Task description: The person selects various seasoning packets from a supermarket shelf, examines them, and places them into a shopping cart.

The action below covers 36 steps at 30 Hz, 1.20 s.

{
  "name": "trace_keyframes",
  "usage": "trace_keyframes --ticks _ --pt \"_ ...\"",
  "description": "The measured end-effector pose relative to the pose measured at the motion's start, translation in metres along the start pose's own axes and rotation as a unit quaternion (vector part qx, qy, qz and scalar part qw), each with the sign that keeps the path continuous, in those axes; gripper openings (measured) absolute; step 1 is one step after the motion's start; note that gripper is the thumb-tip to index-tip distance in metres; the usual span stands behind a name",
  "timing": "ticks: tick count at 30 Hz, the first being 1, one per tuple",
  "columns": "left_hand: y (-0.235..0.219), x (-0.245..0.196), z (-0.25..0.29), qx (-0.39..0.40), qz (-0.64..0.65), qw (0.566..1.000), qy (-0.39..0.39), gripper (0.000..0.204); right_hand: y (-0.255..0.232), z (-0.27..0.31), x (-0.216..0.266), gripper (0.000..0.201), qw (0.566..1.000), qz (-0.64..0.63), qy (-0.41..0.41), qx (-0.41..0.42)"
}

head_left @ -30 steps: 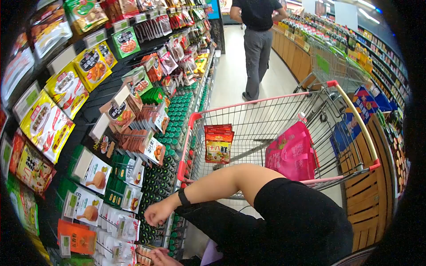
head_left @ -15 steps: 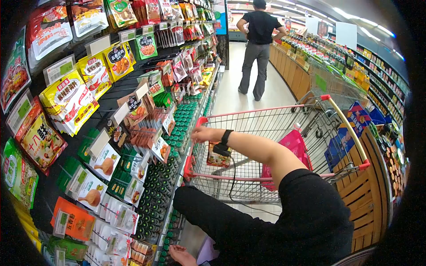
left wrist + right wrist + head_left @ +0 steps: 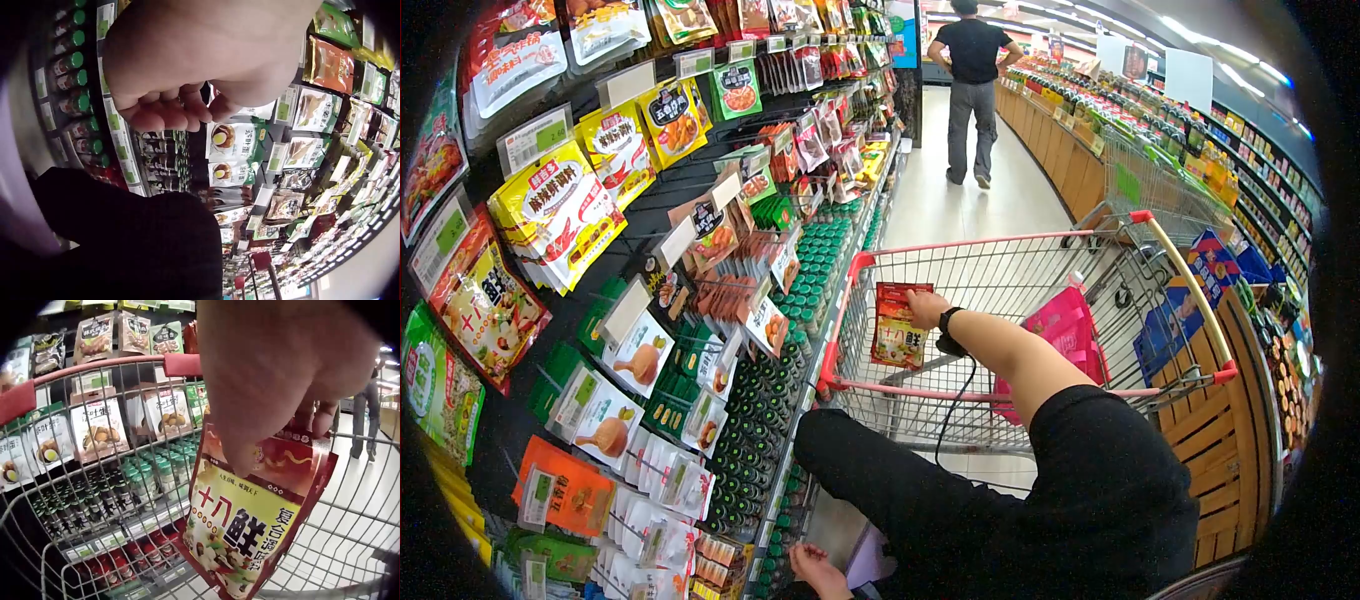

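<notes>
Inside the shopping cart (image 3: 990,243), my right hand (image 3: 927,308) pinches the top of a red and yellow seasoning packet (image 3: 897,338). In the right wrist view the thumb lies across the front of the packet (image 3: 240,528), which hangs upright, slightly tilted, by the wire side. My left hand (image 3: 818,572) is low beside the shelf's front edge, holding nothing. The left wrist view shows its fingers (image 3: 169,119) loosely curled, with white pouches (image 3: 231,140) and dark-capped bottles behind them.
A pink bag (image 3: 1068,330) sits in the cart. Hanging seasoning packets (image 3: 555,215) and rows of green-capped bottles (image 3: 825,250) fill the left shelf. A person (image 3: 973,95) stands up the aisle. Another cart (image 3: 1145,180) and a wooden display (image 3: 1215,450) are on the right.
My right hand has moved from over the shelf bottles, past the cart's rim, to the packets in the cart and grips one. My left hand has shifted slightly right. The person ahead is farther off.
</notes>
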<state>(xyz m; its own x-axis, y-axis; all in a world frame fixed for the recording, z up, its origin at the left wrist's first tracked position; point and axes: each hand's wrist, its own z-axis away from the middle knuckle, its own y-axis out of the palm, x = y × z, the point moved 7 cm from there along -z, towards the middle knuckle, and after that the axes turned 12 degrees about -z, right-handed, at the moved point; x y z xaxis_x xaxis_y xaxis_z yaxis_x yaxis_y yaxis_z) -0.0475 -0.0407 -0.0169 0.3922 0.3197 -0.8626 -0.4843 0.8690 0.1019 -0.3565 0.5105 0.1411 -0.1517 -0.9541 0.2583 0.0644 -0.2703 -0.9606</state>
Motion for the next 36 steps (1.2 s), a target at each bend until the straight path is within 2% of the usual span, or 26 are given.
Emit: trace_keyframes --ticks 2,5,6,9,12,16,17,19,20,23,25,26,29,31,32,35,36 --pt "0.014 -0.024 0.019 -0.028 0.029 0.999 -0.005 0.027 -0.018 0.017 0.025 0.052 0.999 -0.002 0.05 0.005" --pt "0.011 -0.023 0.02 -0.029 0.031 0.999 0.01 0.024 -0.009 0.021 0.043 0.044 0.99 -0.006 0.073 0.123" --pt "0.012 -0.024 0.021 -0.029 0.027 0.999 0.016 0.024 0.024 -0.006 0.024 0.037 0.994 0.025 0.012 0.107" --pt "0.012 -0.024 0.021 -0.022 0.022 0.999 0.022 0.025 0.018 0.009 0.046 0.035 0.995 0.056 -0.008 0.087" --pt "0.012 -0.021 0.018 -0.015 0.013 1.0 0.016 0.025 0.026 0.004 0.042 0.032 0.997 0.035 -0.035 0.058" --pt "0.015 -0.031 0.025 -0.032 -0.01 0.999 0.015 0.024 -0.015 0.024 0.062 0.027 0.997 0.033 -0.033 0.059" --pt "0.015 -0.031 0.026 -0.034 -0.008 0.999 0.01 0.024 -0.024 0.022 0.059 0.025 0.999 0.023 -0.026 0.037" --pt "0.015 -0.028 0.024 -0.027 0.003 1.0 0.01 0.023 -0.045 0.021 0.061 0.026 0.997 0.032 -0.003 0.066" --pt "0.015 -0.026 0.023 -0.023 0.009 1.0 0.009 0.023 -0.074 0.039 0.078 0.026 0.998 0.015 -0.05 0.019" --pt "0.016 -0.024 0.02 -0.02 0.015 1.0 0.018 0.022 -0.126 0.056 0.116 0.026 0.988 -0.044 -0.141 0.038" --pt "0.018 -0.026 0.019 0.002 -0.011 0.999 0.035 0.02 -0.175 0.094 0.164 0.025 0.963 -0.086 -0.242 0.078" --pt "0.021 -0.027 0.02 0.013 -0.024 0.999 0.042 0.02 -0.189 0.106 0.182 0.025 0.926 -0.121 -0.345 0.098" --pt "0.039 -0.045 0.033 0.07 -0.051 0.995 0.059 0.021 -0.216 0.143 0.239 0.027 0.844 -0.244 -0.437 0.193" --pt "0.052 -0.053 0.041 0.143 -0.014 0.987 0.069 0.023 -0.221 0.173 0.281 0.025 0.773 -0.222 -0.553 0.216" --pt "0.059 -0.057 0.045 0.179 0.005 0.981 0.075 0.025 -0.221 0.195 0.299 0.028 0.757 -0.267 -0.525 0.281" --pt "0.085 -0.086 0.076 0.317 0.083 0.94 0.096 0.039 -0.189 0.234 0.341 0.032 0.665 -0.245 -0.591 0.385" --pt "0.1 -0.103 0.097 0.385 0.119 0.914 0.056 0.04 -0.185 0.255 0.352 0.028 0.615 -0.246 -0.638 0.393"
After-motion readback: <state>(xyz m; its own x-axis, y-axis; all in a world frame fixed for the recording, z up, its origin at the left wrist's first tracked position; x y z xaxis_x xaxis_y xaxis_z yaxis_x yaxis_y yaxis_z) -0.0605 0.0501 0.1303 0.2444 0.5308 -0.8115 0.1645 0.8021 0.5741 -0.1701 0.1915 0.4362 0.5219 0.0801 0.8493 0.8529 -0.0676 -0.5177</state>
